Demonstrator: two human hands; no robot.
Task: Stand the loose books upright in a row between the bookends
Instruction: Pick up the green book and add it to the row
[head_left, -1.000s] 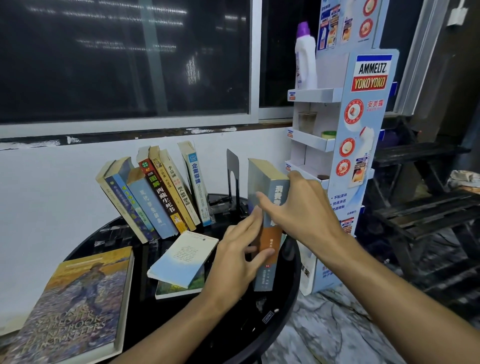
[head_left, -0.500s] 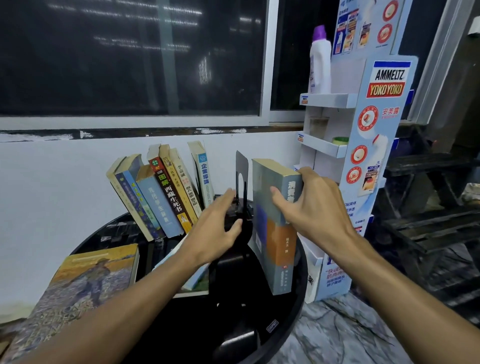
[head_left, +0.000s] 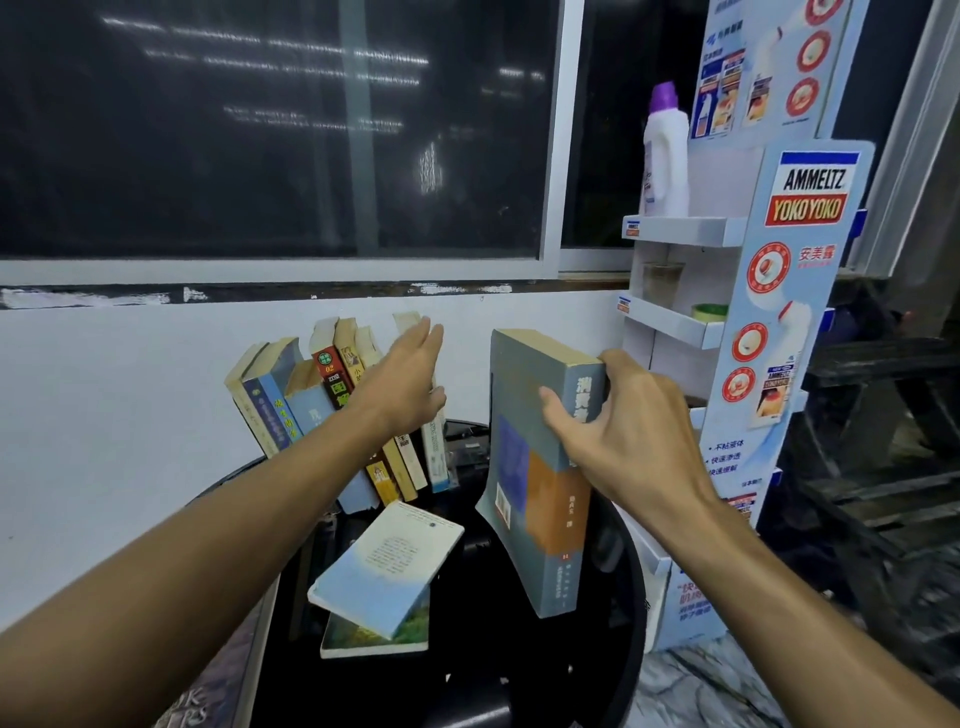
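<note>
The right hand (head_left: 618, 441) has its grip clamped on a thick grey book (head_left: 540, 499) with a blue and orange cover. The thumb (head_left: 556, 413) presses the near cover by the spine edge, and the other fingers curl across the spine toward the far side. The book stands nearly upright with its top tipped slightly left. Its lower end is down at the round black surface (head_left: 483, 623), toward the right rim; I cannot tell whether it rests there or hangs just above. The lower corner of its front cover curls outward.

The left hand (head_left: 410, 384) holds nothing. Its grip is wide open, the fingers (head_left: 426, 338) straight and close together, the palm turned toward the row of leaning books (head_left: 291, 410) at the back of the surface, by the white wall. The hand overlaps the right-hand books of that row, and contact cannot be made out for sure. The row slants with its tops to the left, well apart from the grey book.

Nearer the camera, a pale blue-and-white book (head_left: 389, 566) lies tilted on top of a green-covered book (head_left: 374, 636) that lies flat. A large book (head_left: 208, 712) shows only partly at the lower left edge.

Just right of the surface stands a cardboard display stand (head_left: 800, 291) with a white bottle (head_left: 666, 156) on its top shelf.
</note>
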